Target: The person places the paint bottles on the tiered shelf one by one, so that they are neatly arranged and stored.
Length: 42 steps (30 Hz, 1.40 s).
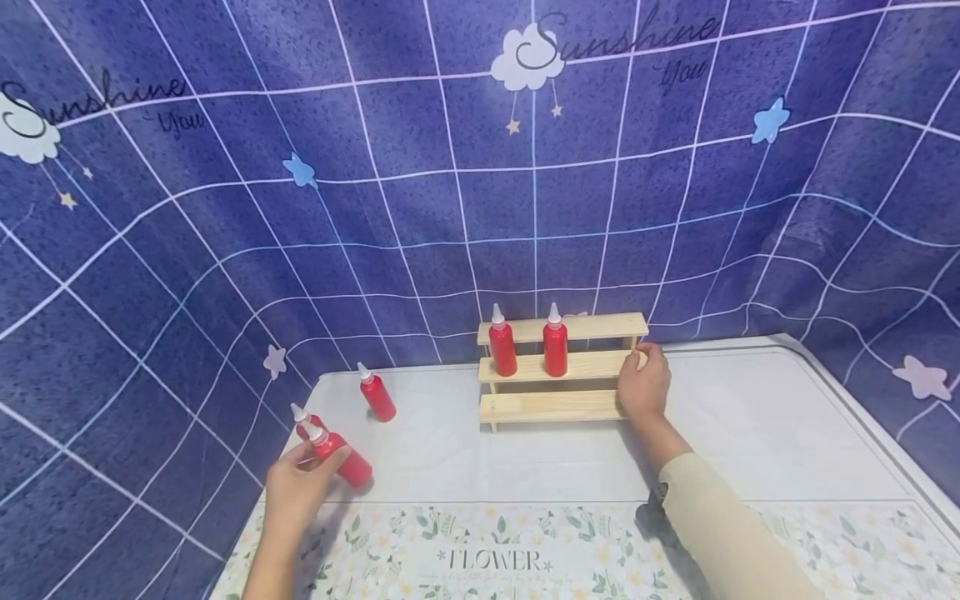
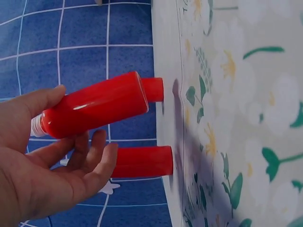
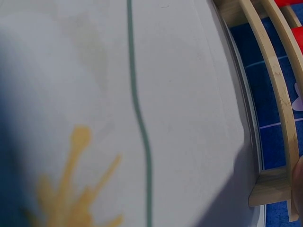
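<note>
My left hand [image 1: 294,490] pinches a red squeeze bottle [image 1: 349,463] with a white pointed cap, held tilted above the white tabletop at the left. Two similar bottles stand close by: one red bottle [image 1: 307,422] is partly hidden behind the held one, and another red bottle [image 1: 378,397] is farther back. In the left wrist view, the held bottle [image 2: 102,104] lies between thumb and fingers. My right hand [image 1: 647,387] grips the right end of a three-tier wooden rack [image 1: 558,406]. On its middle tier stand two red bottles, a left one [image 1: 502,350] and a right one [image 1: 556,350].
A blue gridded curtain [image 1: 375,208] hangs behind and beside the table. The white tabletop [image 1: 442,458] carries a floral mat [image 1: 420,550] along its front. A dark object [image 1: 651,518] shows at the right wrist.
</note>
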Each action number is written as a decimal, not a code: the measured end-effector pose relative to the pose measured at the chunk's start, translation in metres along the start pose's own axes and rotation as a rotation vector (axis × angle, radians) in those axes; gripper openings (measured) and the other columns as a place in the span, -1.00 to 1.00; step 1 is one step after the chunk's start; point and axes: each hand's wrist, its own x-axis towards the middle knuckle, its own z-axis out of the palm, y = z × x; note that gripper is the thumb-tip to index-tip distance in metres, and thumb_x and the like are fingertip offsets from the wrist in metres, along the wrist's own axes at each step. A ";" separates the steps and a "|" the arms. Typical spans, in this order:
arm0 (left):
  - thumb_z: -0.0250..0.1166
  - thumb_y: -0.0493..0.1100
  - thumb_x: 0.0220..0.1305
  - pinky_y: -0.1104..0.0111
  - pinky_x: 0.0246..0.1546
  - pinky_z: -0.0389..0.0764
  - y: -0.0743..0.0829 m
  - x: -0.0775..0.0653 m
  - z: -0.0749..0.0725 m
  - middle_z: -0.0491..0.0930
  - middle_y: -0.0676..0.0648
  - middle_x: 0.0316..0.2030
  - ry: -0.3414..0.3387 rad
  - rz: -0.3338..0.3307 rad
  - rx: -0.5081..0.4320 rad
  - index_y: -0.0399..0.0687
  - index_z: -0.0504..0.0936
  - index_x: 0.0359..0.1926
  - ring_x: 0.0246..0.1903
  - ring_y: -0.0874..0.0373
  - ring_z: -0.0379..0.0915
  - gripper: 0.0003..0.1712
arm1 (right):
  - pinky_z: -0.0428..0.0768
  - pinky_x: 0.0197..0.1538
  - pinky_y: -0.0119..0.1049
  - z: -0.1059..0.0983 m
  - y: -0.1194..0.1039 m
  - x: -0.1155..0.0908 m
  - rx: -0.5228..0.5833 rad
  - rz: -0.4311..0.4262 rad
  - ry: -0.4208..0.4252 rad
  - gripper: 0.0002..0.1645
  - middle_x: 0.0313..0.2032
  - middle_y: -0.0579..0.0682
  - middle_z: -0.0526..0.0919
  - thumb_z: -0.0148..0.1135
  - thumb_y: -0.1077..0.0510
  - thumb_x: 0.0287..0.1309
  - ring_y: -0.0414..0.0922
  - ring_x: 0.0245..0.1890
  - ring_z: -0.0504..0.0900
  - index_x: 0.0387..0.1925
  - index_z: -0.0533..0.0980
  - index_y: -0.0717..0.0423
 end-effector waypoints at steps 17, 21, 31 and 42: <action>0.48 0.41 0.19 0.36 -0.12 0.78 0.009 -0.004 0.005 0.55 -0.47 0.32 -0.094 -0.060 -0.067 -0.34 0.41 0.48 0.20 -0.23 0.62 0.14 | 0.41 0.46 0.23 -0.001 0.000 0.000 0.008 0.003 -0.005 -0.56 0.27 0.41 0.57 -0.11 0.13 0.49 0.37 0.34 0.50 0.18 0.48 0.30; 0.43 0.47 0.19 0.09 0.17 0.75 0.012 -0.002 0.004 0.44 -0.47 0.42 -0.132 -0.055 -0.039 -0.31 0.29 0.56 0.33 -0.32 0.52 0.23 | 0.41 0.46 0.24 -0.002 -0.001 -0.001 0.029 0.002 0.002 -0.58 0.23 0.42 0.58 -0.11 0.15 0.51 0.38 0.32 0.51 0.18 0.49 0.30; 0.30 0.46 0.34 -0.20 0.47 0.44 0.015 -0.002 0.008 0.41 -0.42 0.47 -0.149 0.020 -0.029 -0.23 0.26 0.59 0.47 -0.35 0.37 0.12 | 0.41 0.43 0.24 -0.003 -0.008 0.000 0.027 0.012 -0.003 -0.57 0.15 0.44 0.58 -0.18 0.19 0.51 0.39 0.29 0.50 0.18 0.48 0.31; 0.31 0.41 0.36 -0.01 0.38 0.57 0.018 -0.004 0.018 0.42 -0.30 0.49 -0.221 0.022 -0.075 -0.13 0.31 0.57 0.49 -0.22 0.39 0.03 | 0.42 0.41 0.24 -0.002 -0.004 0.000 0.023 0.015 0.003 -0.55 0.14 0.43 0.59 -0.22 0.19 0.49 0.39 0.27 0.52 0.16 0.49 0.31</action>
